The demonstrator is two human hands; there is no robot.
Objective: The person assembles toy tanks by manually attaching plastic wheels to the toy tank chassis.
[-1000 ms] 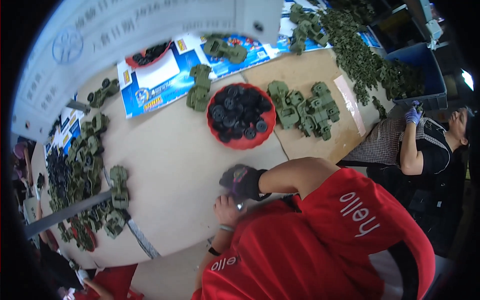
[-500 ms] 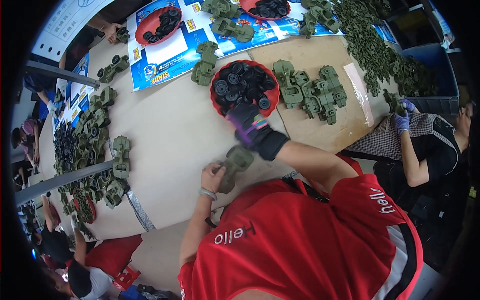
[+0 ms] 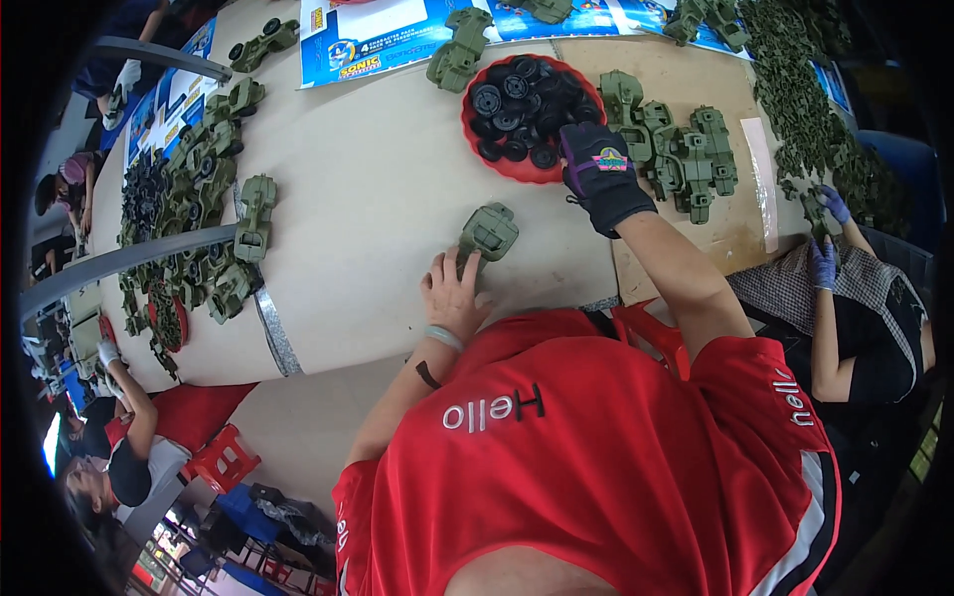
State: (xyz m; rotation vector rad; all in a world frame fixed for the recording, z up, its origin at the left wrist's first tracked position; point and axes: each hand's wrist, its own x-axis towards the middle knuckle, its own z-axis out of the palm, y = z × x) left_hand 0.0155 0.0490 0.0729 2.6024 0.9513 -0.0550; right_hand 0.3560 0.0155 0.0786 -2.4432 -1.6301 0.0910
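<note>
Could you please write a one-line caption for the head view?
Bare left hand steadies a green toy car body while the gloved right hand reaches into a red bowl of black wheels.

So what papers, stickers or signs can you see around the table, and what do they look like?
Blue poster sheet: flat at the table's far edge, rectangular, blue and white with a cartoon picture.
Second blue sheet: far left of the table, partly under green toy cars, blue with white patches.
Patch on the glove of the right hand: small, yellow, pink and blue, on the black back.
Red shirt: white lettering on back and sleeve.
</note>
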